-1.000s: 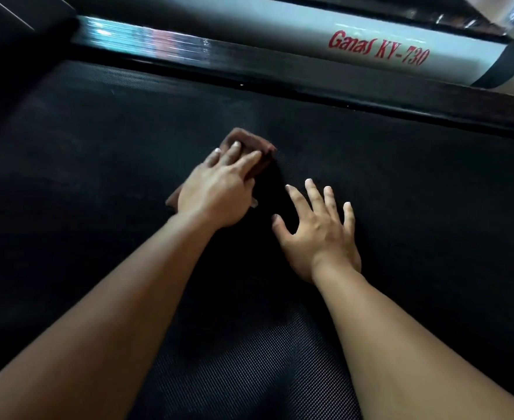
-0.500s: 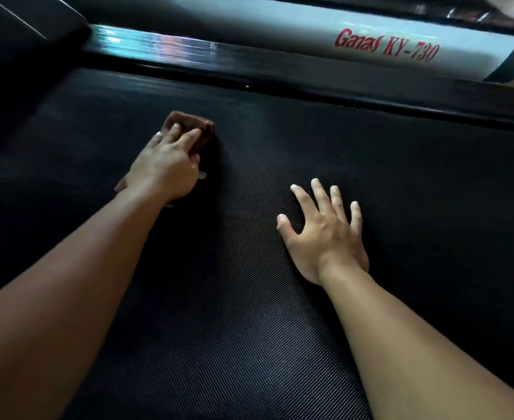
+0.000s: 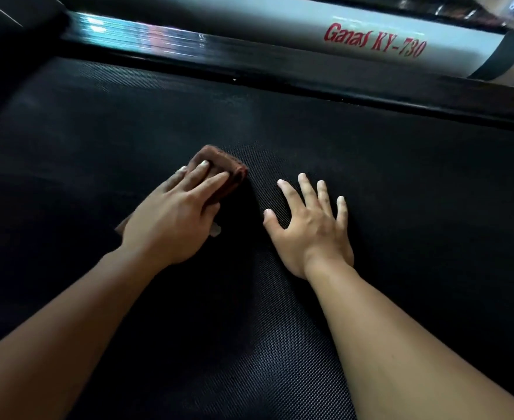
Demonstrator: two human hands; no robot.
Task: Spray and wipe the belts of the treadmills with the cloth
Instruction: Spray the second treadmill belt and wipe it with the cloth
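The black textured treadmill belt (image 3: 370,177) fills most of the view. A folded reddish-brown cloth (image 3: 219,162) lies on it left of centre. My left hand (image 3: 174,219) presses flat on the cloth with straight fingers, covering most of it. My right hand (image 3: 310,225) rests flat on the bare belt just to the right of the cloth, fingers spread, holding nothing. No spray bottle is in view.
A black side rail (image 3: 310,83) borders the belt's far edge. Beyond it runs a silver side cover (image 3: 280,22) with red lettering "Ganas KY-730" and a black end cap (image 3: 504,56). Wooden floor shows at the top right.
My left hand slid the cloth left across the belt, then back right toward my right hand. My right hand stayed planted on the belt.
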